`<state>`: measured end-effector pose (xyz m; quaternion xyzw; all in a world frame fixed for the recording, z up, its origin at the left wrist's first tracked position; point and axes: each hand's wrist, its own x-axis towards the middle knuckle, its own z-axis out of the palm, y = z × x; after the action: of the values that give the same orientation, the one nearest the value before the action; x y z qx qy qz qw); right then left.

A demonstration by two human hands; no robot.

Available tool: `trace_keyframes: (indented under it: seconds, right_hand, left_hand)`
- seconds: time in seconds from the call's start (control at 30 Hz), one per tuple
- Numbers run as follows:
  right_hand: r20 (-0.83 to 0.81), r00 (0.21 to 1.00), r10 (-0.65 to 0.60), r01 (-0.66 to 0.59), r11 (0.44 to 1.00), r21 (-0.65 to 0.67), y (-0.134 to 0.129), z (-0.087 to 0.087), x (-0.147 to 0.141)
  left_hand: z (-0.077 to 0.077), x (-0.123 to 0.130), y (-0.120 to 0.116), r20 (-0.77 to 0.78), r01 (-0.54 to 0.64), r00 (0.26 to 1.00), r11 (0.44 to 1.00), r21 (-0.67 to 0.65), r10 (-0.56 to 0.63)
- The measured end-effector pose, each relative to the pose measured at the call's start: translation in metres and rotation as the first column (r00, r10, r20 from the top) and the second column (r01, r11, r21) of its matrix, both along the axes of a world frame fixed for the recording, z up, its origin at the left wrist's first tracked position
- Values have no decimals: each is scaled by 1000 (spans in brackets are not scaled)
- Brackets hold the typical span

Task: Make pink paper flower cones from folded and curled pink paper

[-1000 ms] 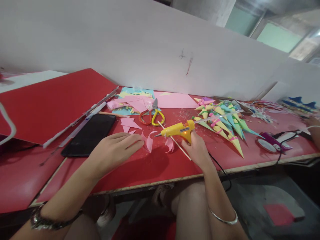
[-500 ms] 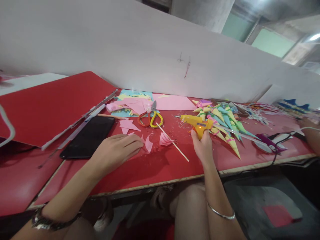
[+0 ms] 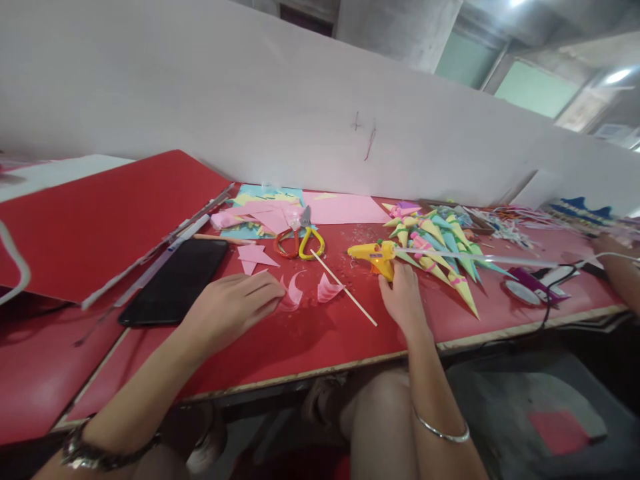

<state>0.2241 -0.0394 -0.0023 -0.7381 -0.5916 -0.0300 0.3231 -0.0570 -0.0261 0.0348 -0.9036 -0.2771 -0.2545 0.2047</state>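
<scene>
My right hand (image 3: 404, 293) has its fingers around the handle of a yellow glue gun (image 3: 373, 252), whose nozzle points left; a long clear glue stick (image 3: 465, 256) sticks out of its back. My left hand (image 3: 243, 300) is closed, with its fingertips at the edge of a curved pink paper piece (image 3: 294, 293). Between my hands, a thin wooden stick (image 3: 357, 307) lies slantwise on the red table, crossing a pleated pink paper piece (image 3: 329, 289). Scissors (image 3: 301, 245) with one red and one yellow handle rest behind it.
A black phone (image 3: 175, 281) and a red board (image 3: 115, 220) are on the left. Star-shaped pink paper (image 3: 255, 257) lies behind my left hand. Several paper cones (image 3: 440, 243) are heaped at the right, near a purple tape-like item (image 3: 537, 288). Another person's arm (image 3: 617, 270) reaches in at the far right.
My right hand has lowered the glue gun and shifted it slightly left; the gun now lies more level. My left hand has stayed by the curved pink paper. The view has tilted a little.
</scene>
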Motion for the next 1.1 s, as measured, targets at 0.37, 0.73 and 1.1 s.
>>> trace_keyframes:
  seconds: [0.37, 0.73, 1.1]
  right_hand:
    - [221, 975, -34, 58, 993, -104, -15, 14, -3]
    - [265, 959, 103, -100, 995, -26, -46, 43, -29]
    - [95, 968, 234, -205, 947, -247, -16, 27, -71]
  left_hand:
    - [-3, -2, 2, 11, -64, 998, 998, -5, 64]
    - [-5, -2, 4, 26, -117, 993, 993, 14, 117]
    - [-4, -2, 3, 26, -147, 989, 988, -48, 149]
